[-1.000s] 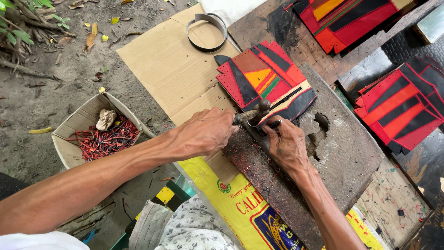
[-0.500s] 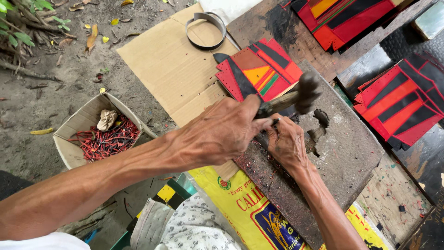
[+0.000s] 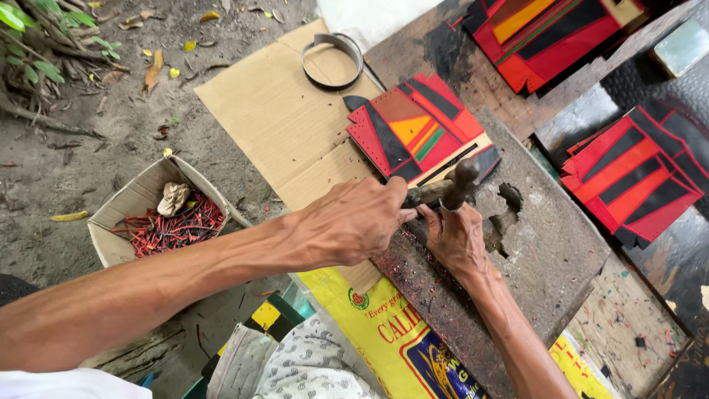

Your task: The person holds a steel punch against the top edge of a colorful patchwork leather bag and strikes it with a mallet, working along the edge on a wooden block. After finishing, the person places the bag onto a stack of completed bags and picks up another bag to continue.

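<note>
- The left hand (image 3: pixel 354 225) is closed in a fist round the wooden handle of a hammer (image 3: pixel 449 191); the fingers (image 3: pixel 395 193) wrap it fully, with no gap showing.
- The hammer's long axis runs from the left fist up and to the right, with the dark head at the far end, directly above the right hand (image 3: pixel 456 236).
- The right hand rests on the dark, pitted wooden block (image 3: pixel 546 244), fingers (image 3: pixel 434 222) curled downward as if pinching something small against the block. What they grip is hidden beneath the hammer and the fingers themselves, so I cannot tell what it is.
- The hammer head lies just beyond and above the right fingertips, very near them; the left hand is the one holding the tool, and the right is nearer the block's surface.
- Just behind the hammer head lies a stitched panel of red, black and orange pieces (image 3: pixel 413 129) on a sheet of cardboard (image 3: pixel 281 125).
- More red-and-black panels (image 3: pixel 635 177) lie well apart to the right; a cardboard box of red scraps (image 3: pixel 166 222) stands on the ground to the left.
</note>
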`<state>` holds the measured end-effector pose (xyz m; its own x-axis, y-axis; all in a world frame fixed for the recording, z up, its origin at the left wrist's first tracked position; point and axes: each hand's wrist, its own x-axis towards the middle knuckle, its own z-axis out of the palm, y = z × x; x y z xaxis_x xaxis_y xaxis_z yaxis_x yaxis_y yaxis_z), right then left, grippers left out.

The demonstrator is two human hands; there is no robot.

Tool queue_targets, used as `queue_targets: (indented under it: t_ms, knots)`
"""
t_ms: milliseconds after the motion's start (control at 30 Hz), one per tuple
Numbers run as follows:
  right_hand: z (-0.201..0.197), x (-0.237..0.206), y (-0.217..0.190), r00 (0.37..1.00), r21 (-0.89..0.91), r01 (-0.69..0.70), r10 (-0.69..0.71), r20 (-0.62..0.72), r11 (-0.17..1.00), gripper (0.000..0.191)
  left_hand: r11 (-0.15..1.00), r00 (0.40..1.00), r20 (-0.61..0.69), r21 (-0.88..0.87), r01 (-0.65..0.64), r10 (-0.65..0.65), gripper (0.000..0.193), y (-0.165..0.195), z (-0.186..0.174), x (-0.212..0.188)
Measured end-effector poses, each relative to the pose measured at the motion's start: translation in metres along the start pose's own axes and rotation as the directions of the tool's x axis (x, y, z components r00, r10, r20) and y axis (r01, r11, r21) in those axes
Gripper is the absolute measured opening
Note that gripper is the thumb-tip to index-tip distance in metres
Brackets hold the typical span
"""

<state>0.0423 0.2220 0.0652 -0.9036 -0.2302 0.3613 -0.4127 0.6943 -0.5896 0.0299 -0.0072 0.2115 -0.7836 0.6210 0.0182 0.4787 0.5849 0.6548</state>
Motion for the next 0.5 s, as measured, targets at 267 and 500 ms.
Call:
queue_targets:
  t_ms: [267,500]
  knots:
    - [0.000,-0.003,0.002,1.000,-0.028,0.006,-0.006,0.010,1.000,0.008,0.997,0.992,-0.104,-0.027,-0.068,0.065,0.037,0.000,0.010,-0.002]
    - [0.004,-0.007,0.013,1.000,-0.071,0.006,-0.004,0.024,0.997,0.010,0.958,0.966,-0.222,-0.219,-0.185,0.135,0.030,0.013,0.003,-0.003]
